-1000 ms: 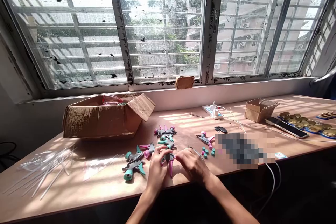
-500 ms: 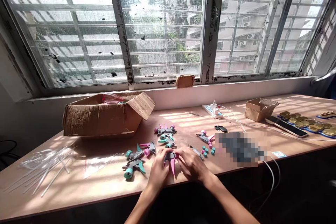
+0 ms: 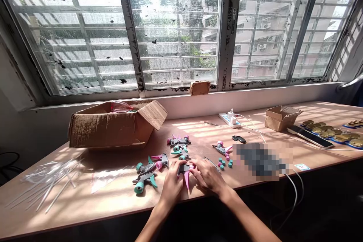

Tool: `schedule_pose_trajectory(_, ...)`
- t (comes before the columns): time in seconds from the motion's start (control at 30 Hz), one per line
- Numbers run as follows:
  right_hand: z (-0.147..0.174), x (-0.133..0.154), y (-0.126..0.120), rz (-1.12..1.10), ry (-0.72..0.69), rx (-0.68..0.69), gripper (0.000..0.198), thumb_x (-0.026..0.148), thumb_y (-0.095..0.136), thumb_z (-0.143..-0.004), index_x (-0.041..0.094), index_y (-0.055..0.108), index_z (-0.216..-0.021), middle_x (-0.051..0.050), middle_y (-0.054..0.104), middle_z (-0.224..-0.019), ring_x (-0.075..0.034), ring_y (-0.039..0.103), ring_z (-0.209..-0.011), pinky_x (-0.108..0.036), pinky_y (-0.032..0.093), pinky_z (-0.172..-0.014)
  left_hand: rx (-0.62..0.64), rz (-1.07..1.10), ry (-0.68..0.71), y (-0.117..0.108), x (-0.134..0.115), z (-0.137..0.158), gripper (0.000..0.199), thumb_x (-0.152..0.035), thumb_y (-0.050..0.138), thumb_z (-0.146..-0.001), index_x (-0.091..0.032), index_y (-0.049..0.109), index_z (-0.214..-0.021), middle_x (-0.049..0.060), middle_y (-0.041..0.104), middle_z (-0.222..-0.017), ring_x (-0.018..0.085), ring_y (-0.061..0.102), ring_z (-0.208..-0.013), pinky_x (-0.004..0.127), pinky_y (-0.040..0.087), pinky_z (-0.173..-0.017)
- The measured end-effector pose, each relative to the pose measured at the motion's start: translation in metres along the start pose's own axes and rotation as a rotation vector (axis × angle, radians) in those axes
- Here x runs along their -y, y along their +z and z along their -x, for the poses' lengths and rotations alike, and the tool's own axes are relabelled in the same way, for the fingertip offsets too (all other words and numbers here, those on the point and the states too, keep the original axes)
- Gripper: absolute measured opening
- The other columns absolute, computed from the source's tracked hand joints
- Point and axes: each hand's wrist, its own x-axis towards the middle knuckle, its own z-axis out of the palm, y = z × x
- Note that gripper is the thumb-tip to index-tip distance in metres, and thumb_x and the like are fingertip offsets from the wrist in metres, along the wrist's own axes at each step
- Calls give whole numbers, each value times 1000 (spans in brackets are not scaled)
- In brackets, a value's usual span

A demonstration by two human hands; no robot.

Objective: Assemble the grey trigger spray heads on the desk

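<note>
Near the table's front edge my left hand (image 3: 172,181) is closed around a grey spray trigger head (image 3: 186,180), whose pink lever points toward me. Fingers of my right hand (image 3: 209,177) pinch the pink nozzle at its right end, partly hiding it. Left of my hands lie grey spray heads with teal collars (image 3: 145,182) and one with a pink collar (image 3: 162,161). Others rest farther back, including a teal-levered spray head (image 3: 180,151) and a pink-trimmed one (image 3: 179,140). Small teal and pink nozzle caps (image 3: 222,162) sit right of my right hand, beside another pink-levered spray head (image 3: 221,147).
A large open cardboard box (image 3: 107,130) stands back left. White tubes (image 3: 59,193) and plastic bags (image 3: 106,178) lie at left. Rightward are a power strip (image 3: 229,120), a key fob (image 3: 238,139), a blurred dark object (image 3: 259,160), a small carton (image 3: 280,118), a phone (image 3: 310,136) and gold discs (image 3: 334,132).
My right hand's fingers have shifted and turned slightly at the pink nozzle. My left hand keeps the spray head in nearly the same place.
</note>
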Motion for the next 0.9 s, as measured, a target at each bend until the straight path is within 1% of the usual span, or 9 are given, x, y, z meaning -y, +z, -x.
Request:
schedule_pose_trajectory(0.1, 0, 3, -2, -7, 2, 5, 11, 16, 52, -97, 18, 57, -107, -8, 67, -94, -25, 62, -87, -35, 47, -80, -22, -12, 3, 2, 3, 1, 41, -10, 47, -85, -20, 57, -123, 10, 62, -124, 27, 57, -120, 42, 43, -106)
schedule_pose_trajectory(0.2, 0, 2, -2, -16, -12, 9, 14, 13, 52, -94, 19, 56, -105, -6, 66, -91, -25, 61, -87, -34, 47, -79, -39, -23, 16, 3, 7, 3, 44, -8, 46, -85, -19, 54, -127, 12, 60, -127, 28, 55, -124, 44, 41, -109)
schedule_pose_trajectory(0.3, 0, -3, 0, -22, -20, 1, 14, 13, 47, -99, 20, 56, -107, -6, 68, -94, -23, 62, -88, -32, 47, -78, -37, -28, 42, 3, 8, 3, 43, -9, 46, -87, -20, 54, -128, 11, 59, -126, 28, 54, -123, 44, 42, -109)
schedule_pose_trajectory(0.4, 1, -8, 3, -10, -8, -4, 16, 20, 42, -105, 21, 58, -105, -6, 69, -94, -23, 63, -85, -32, 46, -77, -18, -37, 81, 3, 6, 4, 47, -7, 45, -87, -21, 53, -132, 11, 57, -126, 27, 54, -122, 43, 42, -107)
schedule_pose_trajectory(0.47, 1, -11, 5, 4, 2, 2, 24, 25, 38, -108, 21, 59, -98, -6, 70, -88, -23, 63, -80, -33, 45, -75, 4, -48, 111, 4, 3, 5, 51, -5, 45, -87, -22, 51, -135, 11, 55, -127, 27, 53, -122, 42, 43, -106)
schedule_pose_trajectory(0.57, 2, -13, 7, 16, 17, 14, 36, 26, 29, -110, 21, 59, -90, -5, 69, -79, -23, 62, -72, -34, 45, -72, 29, -49, 144, 5, -1, 5, 53, -5, 46, -87, -22, 48, -137, 12, 52, -129, 27, 51, -124, 41, 43, -107)
schedule_pose_trajectory(0.63, 2, -12, 7, 16, 26, 14, 36, 26, 29, -110, 21, 60, -93, -5, 70, -83, -23, 63, -74, -34, 45, -73, 19, -38, 138, 5, -1, 4, 49, -7, 45, -90, -23, 49, -135, 11, 52, -129, 26, 50, -125, 41, 41, -109)
schedule_pose_trajectory(0.77, 1, -5, 3, 7, 21, 2, 19, 25, 42, -106, 20, 58, -115, -8, 70, -104, -25, 65, -90, -35, 48, -82, -44, -33, 84, 5, 3, 2, 40, -12, 44, -93, -21, 51, -131, 11, 55, -129, 27, 50, -128, 45, 37, -114)
schedule_pose_trajectory(0.9, 0, -1, -1, 1, 27, -27, 21, 14, 48, -101, 19, 55, -120, -9, 68, -104, -26, 63, -92, -36, 50, -81, -66, -35, 48, 4, 5, 1, 36, -14, 46, -93, -20, 51, -129, 12, 57, -129, 28, 51, -128, 48, 36, -115)
